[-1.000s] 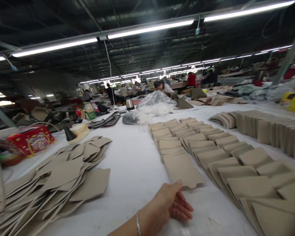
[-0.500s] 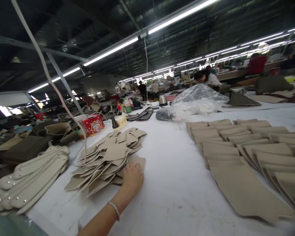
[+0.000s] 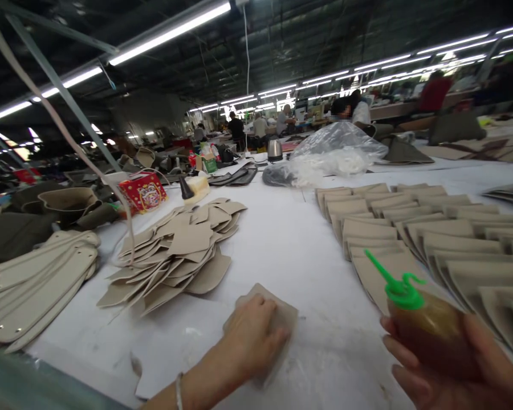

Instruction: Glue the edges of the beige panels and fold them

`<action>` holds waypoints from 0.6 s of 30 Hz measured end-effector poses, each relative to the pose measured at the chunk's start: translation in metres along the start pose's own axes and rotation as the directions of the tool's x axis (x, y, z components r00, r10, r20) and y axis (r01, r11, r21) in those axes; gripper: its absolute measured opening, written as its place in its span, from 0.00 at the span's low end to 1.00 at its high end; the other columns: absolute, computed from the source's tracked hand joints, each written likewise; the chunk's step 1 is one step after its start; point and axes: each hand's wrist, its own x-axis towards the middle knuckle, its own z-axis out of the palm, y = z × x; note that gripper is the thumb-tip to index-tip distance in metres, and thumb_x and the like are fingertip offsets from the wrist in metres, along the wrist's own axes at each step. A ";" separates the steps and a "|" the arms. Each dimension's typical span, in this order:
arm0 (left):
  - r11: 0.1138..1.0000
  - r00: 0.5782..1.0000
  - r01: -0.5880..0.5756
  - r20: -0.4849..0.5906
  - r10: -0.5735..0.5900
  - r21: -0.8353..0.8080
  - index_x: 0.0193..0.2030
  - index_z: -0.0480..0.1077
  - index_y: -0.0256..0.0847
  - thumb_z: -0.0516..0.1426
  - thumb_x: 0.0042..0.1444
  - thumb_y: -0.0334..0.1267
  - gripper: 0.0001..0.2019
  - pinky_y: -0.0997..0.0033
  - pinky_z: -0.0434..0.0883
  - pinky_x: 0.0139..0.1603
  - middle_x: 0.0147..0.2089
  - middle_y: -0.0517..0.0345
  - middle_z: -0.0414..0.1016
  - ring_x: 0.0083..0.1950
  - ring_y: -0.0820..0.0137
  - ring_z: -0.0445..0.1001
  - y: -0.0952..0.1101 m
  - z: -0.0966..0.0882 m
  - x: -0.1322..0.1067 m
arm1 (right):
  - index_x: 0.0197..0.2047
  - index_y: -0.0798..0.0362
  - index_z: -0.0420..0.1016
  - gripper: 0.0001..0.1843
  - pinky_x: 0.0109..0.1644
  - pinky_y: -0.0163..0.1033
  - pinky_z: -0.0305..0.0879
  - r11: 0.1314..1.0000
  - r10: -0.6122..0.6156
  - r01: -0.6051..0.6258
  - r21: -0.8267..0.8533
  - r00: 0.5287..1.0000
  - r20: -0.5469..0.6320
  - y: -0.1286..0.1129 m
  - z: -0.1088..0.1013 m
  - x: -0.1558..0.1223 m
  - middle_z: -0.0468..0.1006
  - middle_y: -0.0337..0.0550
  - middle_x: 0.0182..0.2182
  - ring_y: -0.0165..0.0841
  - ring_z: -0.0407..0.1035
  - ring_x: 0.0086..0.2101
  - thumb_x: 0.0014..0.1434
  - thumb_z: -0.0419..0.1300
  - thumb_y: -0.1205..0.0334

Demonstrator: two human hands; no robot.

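Left hand (image 3: 256, 333) has moved off the beige pile (image 3: 190, 236) onto a panel (image 3: 289, 313) on the near white desk (image 3: 277, 250), fingers curled over it, grip unclear. Right hand (image 3: 465, 390) has entered, fingers around a green-nozzled squeeze bottle (image 3: 438, 333) blocking some panel rows (image 3: 363, 228). Beyond: clear plastic (image 3: 325, 154), kettle (image 3: 275, 150), people (image 3: 236, 128), tube lights (image 3: 171, 34).

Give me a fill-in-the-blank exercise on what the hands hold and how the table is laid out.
1. The right hand holds a squeeze bottle whose nozzle is coloured ____.
2. The hand lying on a beige piece is the person's ____ one.
3. In the picture, the overlapping rows lie to the ____ of the loose pile.
4. The patterned box beyond that pile is mainly ____.

Missing words: green; left; right; red.
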 end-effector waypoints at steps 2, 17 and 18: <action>0.998 0.999 0.037 0.037 -0.039 0.052 0.54 0.70 0.41 0.57 0.57 0.40 0.17 0.62 0.67 0.54 0.55 0.46 0.70 0.54 0.57 0.69 -0.002 0.008 -0.009 | 0.45 0.47 0.81 0.26 0.18 0.39 0.73 0.984 0.167 -0.155 0.087 0.975 -0.146 0.000 0.007 -0.006 0.83 0.50 0.34 0.42 0.76 0.25 0.47 0.67 0.40; 0.969 0.980 0.077 0.161 -0.117 0.235 0.53 0.68 0.30 0.54 0.51 0.26 0.21 0.57 0.67 0.59 0.55 0.39 0.64 0.56 0.54 0.67 0.023 0.015 -0.010 | 0.43 0.47 0.79 0.22 0.38 0.48 0.79 0.995 -0.054 0.052 -0.080 0.998 -0.022 0.016 -0.001 -0.015 0.81 0.49 0.44 0.48 0.76 0.41 0.45 0.73 0.49; 0.965 0.980 0.080 0.155 -0.121 0.249 0.53 0.68 0.30 0.54 0.50 0.25 0.21 0.56 0.67 0.59 0.54 0.38 0.65 0.55 0.53 0.67 0.026 0.017 -0.009 | 0.44 0.47 0.79 0.22 0.39 0.47 0.79 0.993 -0.071 0.070 -0.098 0.997 -0.006 0.016 -0.001 -0.015 0.81 0.48 0.44 0.47 0.76 0.41 0.46 0.73 0.50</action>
